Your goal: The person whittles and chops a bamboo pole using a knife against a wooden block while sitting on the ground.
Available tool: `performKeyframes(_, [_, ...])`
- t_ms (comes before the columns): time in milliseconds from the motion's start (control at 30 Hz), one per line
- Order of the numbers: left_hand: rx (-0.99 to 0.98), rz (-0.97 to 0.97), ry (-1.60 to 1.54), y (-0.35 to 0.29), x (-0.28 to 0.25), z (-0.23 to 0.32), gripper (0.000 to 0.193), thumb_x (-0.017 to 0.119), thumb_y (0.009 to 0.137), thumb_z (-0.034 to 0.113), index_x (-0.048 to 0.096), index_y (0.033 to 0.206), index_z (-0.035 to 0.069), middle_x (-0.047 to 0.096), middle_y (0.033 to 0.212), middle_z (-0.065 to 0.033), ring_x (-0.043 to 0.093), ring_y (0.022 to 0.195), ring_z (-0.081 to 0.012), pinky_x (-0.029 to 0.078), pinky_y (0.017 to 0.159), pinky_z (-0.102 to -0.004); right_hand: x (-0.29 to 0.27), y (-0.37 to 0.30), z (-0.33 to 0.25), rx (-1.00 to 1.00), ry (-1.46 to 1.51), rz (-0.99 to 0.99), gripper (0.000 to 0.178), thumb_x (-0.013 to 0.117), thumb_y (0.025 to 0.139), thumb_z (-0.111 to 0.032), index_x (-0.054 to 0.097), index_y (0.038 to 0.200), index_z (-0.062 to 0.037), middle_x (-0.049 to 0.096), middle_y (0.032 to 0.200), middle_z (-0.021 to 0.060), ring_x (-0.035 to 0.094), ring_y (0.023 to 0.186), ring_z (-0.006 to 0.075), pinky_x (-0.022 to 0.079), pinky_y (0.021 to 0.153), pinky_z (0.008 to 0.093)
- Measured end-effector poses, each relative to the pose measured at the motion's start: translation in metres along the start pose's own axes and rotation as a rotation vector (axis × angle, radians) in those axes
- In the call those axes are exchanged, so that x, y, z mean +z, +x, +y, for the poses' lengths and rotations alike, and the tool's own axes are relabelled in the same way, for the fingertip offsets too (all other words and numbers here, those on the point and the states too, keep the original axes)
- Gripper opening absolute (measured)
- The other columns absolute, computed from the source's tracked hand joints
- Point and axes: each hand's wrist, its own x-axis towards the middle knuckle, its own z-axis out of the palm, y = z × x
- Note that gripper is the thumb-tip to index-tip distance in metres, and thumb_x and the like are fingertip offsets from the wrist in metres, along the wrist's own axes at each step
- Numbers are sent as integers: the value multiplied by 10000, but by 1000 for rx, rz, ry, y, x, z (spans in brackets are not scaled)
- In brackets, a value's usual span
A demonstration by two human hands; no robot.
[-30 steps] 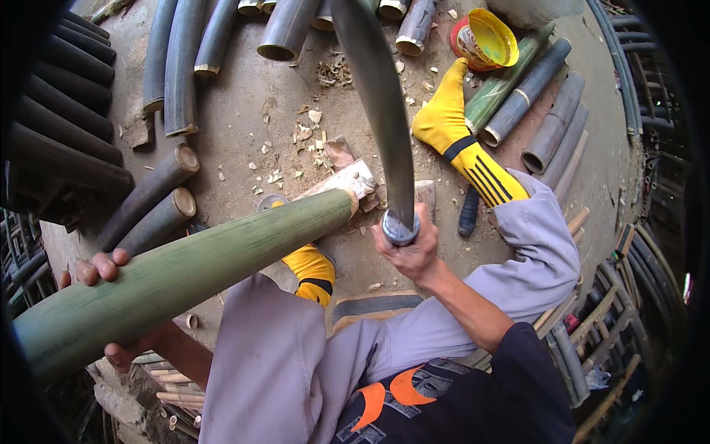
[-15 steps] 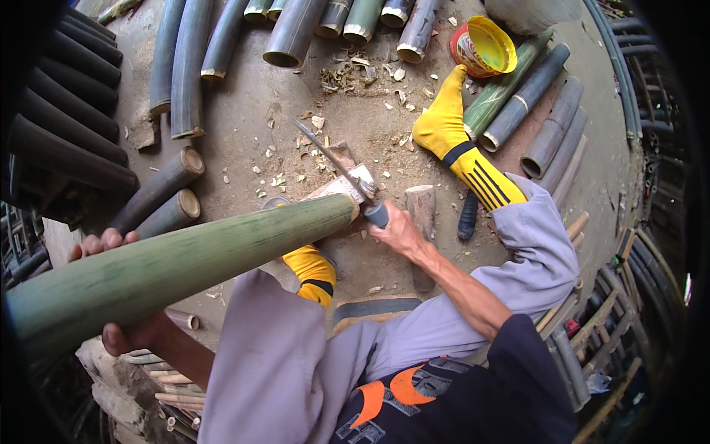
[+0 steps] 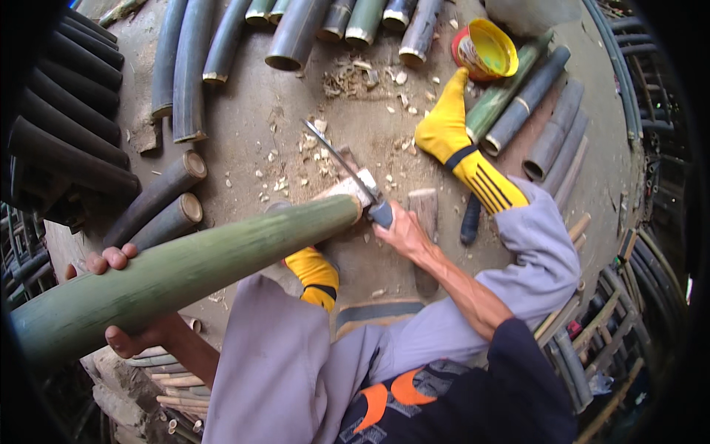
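A thick green bamboo pole [image 3: 192, 259] slants across from the lower left, its cut end over a pale wooden block [image 3: 346, 185] on the ground. My left hand [image 3: 140, 337] is wrapped round the pole near its left part, fingertips above and thumb below. My right hand [image 3: 405, 235] is closed round the grey handle of a long narrow knife [image 3: 334, 157]. The blade points away to the upper left, close beside the pole's end; whether they touch I cannot tell. Pale chips and shavings [image 3: 281, 183] lie about the block.
My yellow-socked foot [image 3: 446, 133] rests on the right, near a red and yellow tub [image 3: 488, 49]. A wooden mallet [image 3: 424, 222] and a dark handle [image 3: 470, 220] lie beside my right hand. Bamboo lengths [image 3: 292, 37] line the far side; dark ones [image 3: 74, 126] stack at left.
The knife's tip has shifted slightly right, and my right hand with it. The pole's end has moved a little to the right. My left hand keeps its hold.
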Motion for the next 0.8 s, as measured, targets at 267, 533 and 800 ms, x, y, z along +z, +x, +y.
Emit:
performKeyframes(267, [-15, -117, -51, 5, -12, 1, 932, 702, 643, 424, 239, 1346, 24, 440, 1081, -146, 468, 962, -281, 373, 921, -467, -2, -6, 6, -350, 152, 250, 350, 725, 742, -147, 508, 972, 3, 646, 769, 186, 671, 678, 323, 539, 578, 350])
performKeyframes(533, [-25, -142, -7, 7, -19, 4, 985, 764, 588, 431, 266, 1332, 20, 392, 1099, -139, 429, 1015, -300, 362, 932, -473, -5, -2, 8, -235, 205, 188, 335, 713, 726, -141, 522, 947, 22, 638, 729, 177, 657, 669, 261, 512, 587, 370])
performKeyframes(800, [-161, 149, 0, 5, 7, 9, 867, 623, 690, 385, 251, 1353, -31, 421, 1185, -226, 412, 1132, -389, 295, 1029, -532, 3, 0, 16, -32, 33, -63, 355, 666, 748, -178, 485, 980, 21, 620, 723, 205, 651, 662, 341, 511, 589, 418])
